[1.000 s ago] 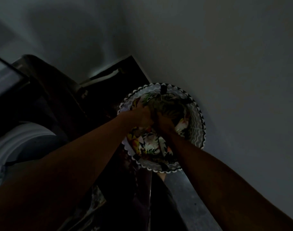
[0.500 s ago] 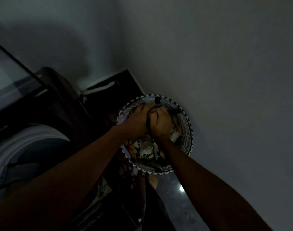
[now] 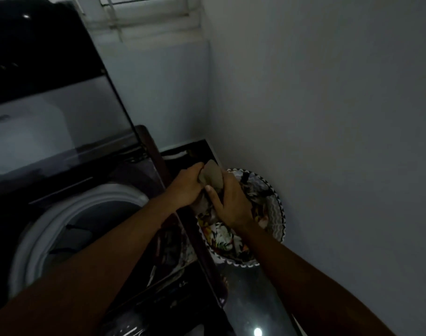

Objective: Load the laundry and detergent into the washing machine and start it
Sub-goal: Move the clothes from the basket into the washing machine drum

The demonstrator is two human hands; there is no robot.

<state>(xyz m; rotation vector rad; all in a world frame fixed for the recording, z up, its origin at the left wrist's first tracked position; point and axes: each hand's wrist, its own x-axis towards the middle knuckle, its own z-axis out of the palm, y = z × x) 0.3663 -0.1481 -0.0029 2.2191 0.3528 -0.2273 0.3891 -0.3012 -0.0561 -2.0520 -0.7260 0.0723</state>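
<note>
A round laundry basket (image 3: 276,212) with a black-and-white zigzag rim stands on the floor against the right wall. Flower-printed laundry (image 3: 220,235) fills it. My left hand (image 3: 186,187) and my right hand (image 3: 229,204) are side by side above the basket, both closed on a bunched grey-brown garment (image 3: 212,177) lifted out of the pile. To the left is the top-loading washing machine, its white drum opening (image 3: 68,214) uncovered and its dark lid (image 3: 52,112) raised. Some dark cloth lies inside the drum.
The machine's dark right edge (image 3: 183,219) runs between drum and basket. A grey wall (image 3: 328,117) closes off the right side. A window frame (image 3: 144,18) sits high at the back. The shiny floor (image 3: 250,299) in front of the basket reflects a light.
Both hands have risen out of the basket with a bunch of cloth. The view has swung up and left, so the machine's drum and raised lid now show.
</note>
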